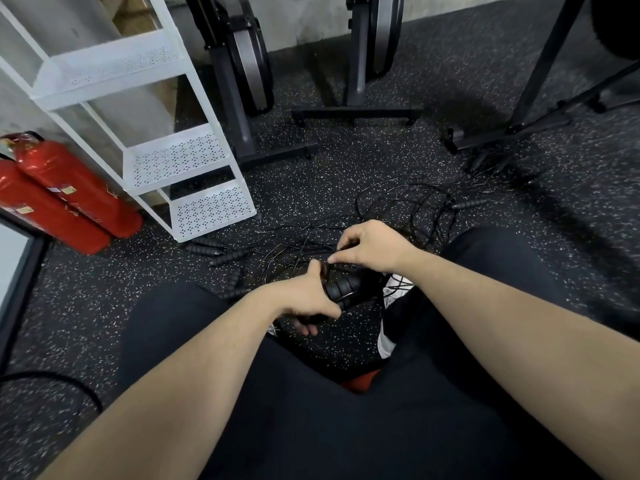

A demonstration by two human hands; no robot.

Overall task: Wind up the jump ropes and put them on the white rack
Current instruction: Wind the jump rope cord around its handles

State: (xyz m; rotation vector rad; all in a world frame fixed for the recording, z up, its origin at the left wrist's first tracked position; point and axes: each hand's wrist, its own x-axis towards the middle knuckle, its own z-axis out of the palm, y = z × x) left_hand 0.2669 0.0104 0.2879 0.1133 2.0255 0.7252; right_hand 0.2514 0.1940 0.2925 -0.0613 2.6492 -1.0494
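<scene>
head view: left hand (304,296) grips bundled handles (346,285), right hand (367,247) pinches cord (408,202); tangled floor loops could snag the winding.

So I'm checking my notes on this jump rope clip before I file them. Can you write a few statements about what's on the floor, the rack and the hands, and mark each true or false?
1. The left hand grips a bundle of black handles. True.
2. The white rack already has wound ropes on its shelves. False: the shelves in view hold nothing.
3. Loose jump ropes lie tangled on the speckled floor. True.
4. The red fire extinguishers stand to the right of the rack. False: they lie to its left.
5. The right hand rests flat on the floor. False: it is raised, fingers pinching thin cord above the handles.
</scene>
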